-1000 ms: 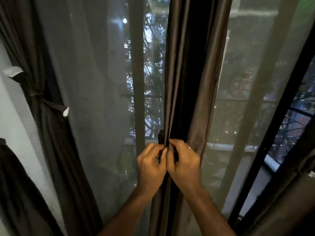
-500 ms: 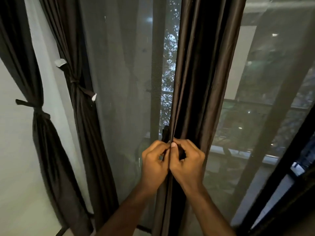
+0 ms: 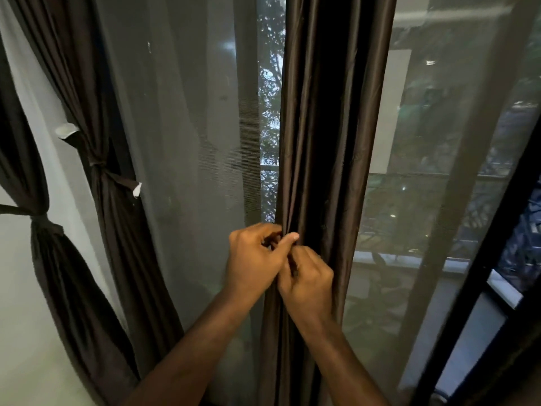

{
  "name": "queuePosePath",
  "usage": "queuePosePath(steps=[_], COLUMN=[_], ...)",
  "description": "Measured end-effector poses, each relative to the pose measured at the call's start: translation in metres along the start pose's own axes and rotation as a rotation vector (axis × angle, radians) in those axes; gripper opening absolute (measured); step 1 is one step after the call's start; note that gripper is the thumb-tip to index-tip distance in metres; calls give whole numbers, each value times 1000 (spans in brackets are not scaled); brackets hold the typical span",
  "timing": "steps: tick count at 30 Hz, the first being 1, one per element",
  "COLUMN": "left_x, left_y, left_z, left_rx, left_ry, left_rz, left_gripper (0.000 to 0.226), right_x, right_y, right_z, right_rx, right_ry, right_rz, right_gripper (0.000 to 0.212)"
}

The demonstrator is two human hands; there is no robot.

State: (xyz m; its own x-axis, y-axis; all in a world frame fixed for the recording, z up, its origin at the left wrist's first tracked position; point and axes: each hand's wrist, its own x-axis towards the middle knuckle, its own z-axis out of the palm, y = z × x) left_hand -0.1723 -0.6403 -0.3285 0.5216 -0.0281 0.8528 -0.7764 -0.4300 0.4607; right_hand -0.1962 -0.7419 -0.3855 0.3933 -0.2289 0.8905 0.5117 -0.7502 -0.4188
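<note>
A dark brown curtain point(image 3: 328, 142) hangs gathered in folds down the middle of the window. My left hand point(image 3: 254, 259) grips its left edge at about waist height, thumb stretched to the right across the folds. My right hand point(image 3: 307, 281) sits just below and to the right, fingers curled into the same bunch of fabric. The two hands touch each other. What lies between the fingers is hidden.
A grey sheer curtain point(image 3: 181, 142) covers the glass on both sides. Two more dark curtains, one point(image 3: 111, 200) and another point(image 3: 49, 259) at the far left, are tied back with bands. A black door frame point(image 3: 480, 288) slants at the right. A white wall point(image 3: 23, 332) is on the left.
My left hand has risen a little and its thumb now crosses over the folds, while my right hand has dropped below it. The view has swung left, showing more of the tied curtains.
</note>
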Motion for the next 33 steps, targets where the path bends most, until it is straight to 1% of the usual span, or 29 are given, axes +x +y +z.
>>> queuePosePath(steps=[3, 5, 7, 8, 10, 12, 14, 15, 16, 18, 20, 22, 25, 27, 30, 32, 33], left_x=[10, 13, 16, 16, 15, 15, 15, 15, 16, 17, 18, 19, 17, 14, 10, 8, 8], left_y=[-19, -30, -42, -46, -49, -48, -51, -53, -56, -60, -62, -62, -59, -58, -54, -52, -51], left_z=[0, 2, 3, 4, 5, 7, 10, 11, 11, 10, 9, 8, 8, 10, 13, 12, 11], left_rx=[20, 36, 20, -4, -48, -91, -98, -89, -72, -28, 26, 63, 98, 50, -22, -42, -49], left_ry=[-26, -9, 26, 53, 122, 171, 190, 192, 186, 174, 167, 155, 125, 109, 79, 57, 49], left_rz=[26, 43, 32, 18, -4, -30, -34, -22, -2, 48, 98, 142, 153, 133, 107, 111, 108], left_gripper=[26, 29, 29, 27, 20, 11, 11, 14, 17, 19, 21, 21, 14, 16, 26, 27, 26], right_x=[3, 1, 3, 4, 9, 15, 19, 21, 21, 17, 10, 7, 1, -2, -5, -5, -5], right_y=[-1, -2, 2, 5, 11, 14, 15, 15, 15, 16, 17, 15, 10, 6, -1, -4, -5], right_z=[0, -5, -9, -10, -10, -5, 2, 5, 9, 16, 18, 20, 29, 34, 38, 39, 38], right_rx=[-1, -25, -54, -65, -93, -135, -129, -112, -112, -157, -160, -154, -206, -228, -230, -215, -216], right_ry=[2, 91, 192, 216, 202, 176, 210, 231, 239, 208, 220, 239, 174, 147, 82, 64, 60], right_rz=[-26, 10, 133, 203, 308, 364, 428, 459, 456, 348, 289, 261, 154, 117, 63, 54, 52], right_gripper=[4, 7, 15, 21, 37, 50, 51, 47, 39, 20, 9, 8, 17, 15, 12, 6, 6])
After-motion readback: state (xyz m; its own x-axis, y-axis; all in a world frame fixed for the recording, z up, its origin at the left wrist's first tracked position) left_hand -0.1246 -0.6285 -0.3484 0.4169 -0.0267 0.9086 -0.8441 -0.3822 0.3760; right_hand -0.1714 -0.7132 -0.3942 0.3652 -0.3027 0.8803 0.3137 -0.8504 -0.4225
